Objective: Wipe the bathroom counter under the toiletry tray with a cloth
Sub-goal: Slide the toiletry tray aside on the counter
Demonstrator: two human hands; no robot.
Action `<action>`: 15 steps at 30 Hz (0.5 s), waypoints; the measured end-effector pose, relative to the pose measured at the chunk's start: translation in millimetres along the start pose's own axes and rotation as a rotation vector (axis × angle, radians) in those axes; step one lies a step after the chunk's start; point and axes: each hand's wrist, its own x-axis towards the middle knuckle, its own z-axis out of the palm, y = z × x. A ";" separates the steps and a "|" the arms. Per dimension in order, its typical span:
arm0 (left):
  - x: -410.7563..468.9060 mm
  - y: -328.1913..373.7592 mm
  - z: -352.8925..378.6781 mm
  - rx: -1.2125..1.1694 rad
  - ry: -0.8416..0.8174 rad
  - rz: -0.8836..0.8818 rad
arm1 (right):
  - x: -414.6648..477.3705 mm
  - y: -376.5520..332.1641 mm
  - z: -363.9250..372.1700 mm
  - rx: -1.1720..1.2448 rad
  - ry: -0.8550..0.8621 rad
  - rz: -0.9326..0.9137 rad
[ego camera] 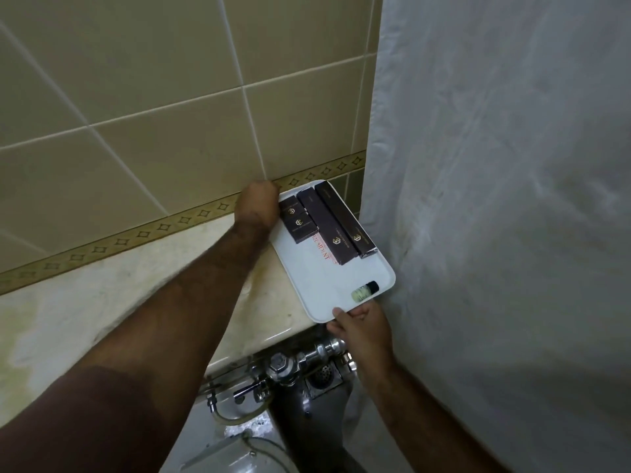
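A white toiletry tray (pixel 307 278) lies at the right end of the marble counter (pixel 112 302), against the tiled wall. It carries several dark brown boxes (pixel 327 220) and a small bottle with a black cap (pixel 365 291). My left hand (pixel 257 208) grips the tray's far left edge, fingers curled out of sight. My right hand (pixel 362 327) holds the tray's near edge, thumb on the rim. No cloth is visible.
A white shower curtain (pixel 495 199) hangs right beside the tray. Chrome flush valve and pipes (pixel 297 361) sit below the counter's front edge, above a toilet (pixel 235 452). Beige wall tiles with a patterned border (pixel 136 233) run behind the counter.
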 end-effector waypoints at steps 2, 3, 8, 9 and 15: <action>-10.5 -8.1 -0.9 -0.043 -0.009 -0.022 | -2.4 -10.4 -3.2 -0.084 -0.053 0.008; -16.8 -13.4 -1.1 -0.070 -0.013 -0.030 | -4.8 -16.2 -7.5 -0.221 -0.074 -0.022; -58.4 -41.7 -13.3 -0.228 0.018 0.022 | -11.5 -76.0 -14.1 -1.197 0.149 -0.574; -66.1 -46.5 -17.8 -0.238 0.010 0.065 | -10.7 -92.7 -7.5 -1.205 0.116 -0.675; -119.5 -104.5 -75.1 -0.122 0.103 0.154 | -31.9 -169.5 61.2 -1.501 -0.028 -1.014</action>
